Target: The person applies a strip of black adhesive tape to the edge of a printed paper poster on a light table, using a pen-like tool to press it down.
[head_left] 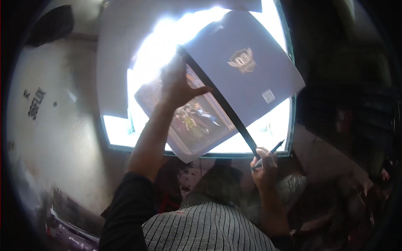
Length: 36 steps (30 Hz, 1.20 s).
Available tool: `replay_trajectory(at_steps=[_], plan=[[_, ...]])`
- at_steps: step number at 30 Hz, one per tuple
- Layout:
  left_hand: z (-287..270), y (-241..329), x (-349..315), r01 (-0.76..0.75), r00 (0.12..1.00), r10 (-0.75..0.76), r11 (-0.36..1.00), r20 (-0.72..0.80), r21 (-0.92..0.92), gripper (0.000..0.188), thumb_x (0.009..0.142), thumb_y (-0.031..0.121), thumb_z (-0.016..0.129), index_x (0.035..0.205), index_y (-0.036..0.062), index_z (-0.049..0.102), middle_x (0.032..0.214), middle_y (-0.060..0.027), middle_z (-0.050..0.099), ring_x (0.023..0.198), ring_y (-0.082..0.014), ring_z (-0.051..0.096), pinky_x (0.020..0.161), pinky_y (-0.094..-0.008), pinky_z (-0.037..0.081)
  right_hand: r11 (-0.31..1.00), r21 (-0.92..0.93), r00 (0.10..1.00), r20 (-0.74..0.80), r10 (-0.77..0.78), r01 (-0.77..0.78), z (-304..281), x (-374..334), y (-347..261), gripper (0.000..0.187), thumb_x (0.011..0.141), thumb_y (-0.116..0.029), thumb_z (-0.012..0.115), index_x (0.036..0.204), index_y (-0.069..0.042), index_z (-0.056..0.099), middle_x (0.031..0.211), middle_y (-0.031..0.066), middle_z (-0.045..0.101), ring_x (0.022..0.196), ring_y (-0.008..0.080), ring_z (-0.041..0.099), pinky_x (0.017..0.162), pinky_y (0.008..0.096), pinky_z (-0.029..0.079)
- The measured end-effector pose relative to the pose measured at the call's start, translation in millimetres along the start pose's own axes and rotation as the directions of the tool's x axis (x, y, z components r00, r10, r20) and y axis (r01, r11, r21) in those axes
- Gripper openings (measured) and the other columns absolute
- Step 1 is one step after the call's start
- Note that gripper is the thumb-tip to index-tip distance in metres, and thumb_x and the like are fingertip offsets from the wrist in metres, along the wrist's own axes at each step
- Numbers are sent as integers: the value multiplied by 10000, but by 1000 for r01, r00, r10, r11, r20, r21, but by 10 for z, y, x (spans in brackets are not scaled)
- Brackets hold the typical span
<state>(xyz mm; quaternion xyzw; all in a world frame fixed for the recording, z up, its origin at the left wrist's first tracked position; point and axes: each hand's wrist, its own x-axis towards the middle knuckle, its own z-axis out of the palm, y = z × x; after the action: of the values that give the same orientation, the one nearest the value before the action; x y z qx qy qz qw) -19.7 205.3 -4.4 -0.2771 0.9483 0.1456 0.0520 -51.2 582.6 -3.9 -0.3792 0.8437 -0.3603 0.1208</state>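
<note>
A large printed sheet (259, 50) lies tilted on a brightly lit light table (117, 136). Its upper right part is plain blue-grey with a winged emblem and a small square code; its lower left part carries a picture of several figures. Diagonally across the sheet runs a long dark ruler (228, 111). My left hand (178, 85) lies spread on the picture side, its thumb stretched onto the ruler; glare washes out its fingertips. At the ruler's near end, my right hand (264, 165) is closed round a thin pen-like tool (276, 146), dark tip pointing up and right, fingers touching the ruler.
Another pale sheet (113, 75) covers the light table's left side, and one more pale sheet (238, 4) lies at its far edge. Left of the table stands a pale surface (54, 117) with dark lettering. Dark, unclear items (343, 104) fill the right side.
</note>
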Motion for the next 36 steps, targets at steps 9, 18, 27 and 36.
replay_trajectory(at_steps=[9,18,27,36], plan=[[109,16,-47,52,999,-52,996,3,76,1393,635,801,752,1578,4,106,1628,-270,94,1537,-401,20,1228,-559,59,998,-39,999,10,51,-51,-4,-43,9,347,773,75,666,1079,-67,584,1073,133,687,951,366,657,821,455,538],[90,3,-64,68,997,-70,995,29,68,1395,630,815,740,1576,-3,120,1632,-267,89,1541,-390,-20,1230,-552,35,998,-50,998,34,44,-42,1,-41,-10,352,762,84,676,1070,-56,580,1075,140,681,971,363,653,831,453,533],[-266,206,67,113,976,-109,994,190,-12,1452,572,792,799,1577,24,86,1632,-261,76,1532,-408,26,1203,-639,70,997,-76,996,88,15,-9,-173,86,42,389,859,-56,732,1216,-70,580,1098,136,680,981,335,650,810,429,536],[-148,123,75,121,987,-121,993,102,6,1467,556,756,836,1578,18,87,1642,-252,67,1533,-417,37,1206,-632,139,864,497,994,-106,-26,75,144,2230,-248,242,984,-177,647,1158,-10,661,880,138,738,729,198,719,655,315,565]])
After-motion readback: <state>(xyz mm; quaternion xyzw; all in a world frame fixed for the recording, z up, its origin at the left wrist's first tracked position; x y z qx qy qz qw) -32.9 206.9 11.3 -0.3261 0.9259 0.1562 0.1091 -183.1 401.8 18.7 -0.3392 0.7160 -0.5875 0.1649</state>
